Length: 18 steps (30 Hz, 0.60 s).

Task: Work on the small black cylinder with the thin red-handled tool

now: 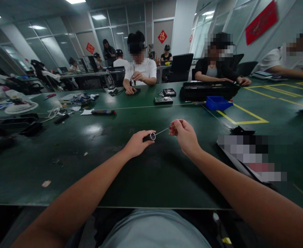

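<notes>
My left hand [138,143] is closed round a small black cylindrical part [152,136], whose round end with a silvery rim faces me. A little to the right, my right hand [183,134] pinches a thin screwdriver [163,131] by its reddish handle, mostly hidden by the fingers. The metal shaft slants down to the left, and its tip meets the rim of the black part or lies just in front of it; I cannot tell which. Both hands are above the green table [156,182].
A blue tray [218,103] stands beyond my right hand, near a long black housing [208,91]. Two hard drives [163,100] lie ahead. A marker-like tool [103,112] and scraps are at left. A blurred-out flat item [230,160] lies at right. Several people sit around.
</notes>
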### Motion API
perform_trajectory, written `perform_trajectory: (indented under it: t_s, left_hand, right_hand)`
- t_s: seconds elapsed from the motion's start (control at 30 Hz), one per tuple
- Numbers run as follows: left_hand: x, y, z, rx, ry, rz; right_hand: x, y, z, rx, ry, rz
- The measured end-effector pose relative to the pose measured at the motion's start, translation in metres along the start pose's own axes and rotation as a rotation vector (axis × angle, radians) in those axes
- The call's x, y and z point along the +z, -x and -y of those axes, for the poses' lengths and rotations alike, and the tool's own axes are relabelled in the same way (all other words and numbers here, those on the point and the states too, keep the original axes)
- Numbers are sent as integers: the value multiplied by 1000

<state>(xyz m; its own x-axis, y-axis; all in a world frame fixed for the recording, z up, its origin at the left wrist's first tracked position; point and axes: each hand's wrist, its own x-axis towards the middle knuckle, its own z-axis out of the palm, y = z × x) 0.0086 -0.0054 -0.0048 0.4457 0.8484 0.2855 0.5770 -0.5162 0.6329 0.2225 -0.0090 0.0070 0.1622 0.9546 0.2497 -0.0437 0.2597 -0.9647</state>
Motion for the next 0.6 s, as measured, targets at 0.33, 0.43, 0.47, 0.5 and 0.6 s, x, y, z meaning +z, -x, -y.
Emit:
perform_trajectory:
  t_s: [0.33,0.43,0.47,0.5,0.6]
  left_hand:
    - [0,2,3,2,47,-34]
    - [0,2,2,-20,39,-38]
    - [0,2,2,-31,40,-45]
    - [-1,3,1,-41,41,-55]
    - [-1,2,2,-48,35,-76]
  right_hand:
    - [1,6,6,-84,151,66]
    - [-1,7,14,-119,260,65]
    - [-1,8,18,-130,317,58]
    - [-2,9,21,-123,374,67]
    - [-2,10,26,-149,459,74]
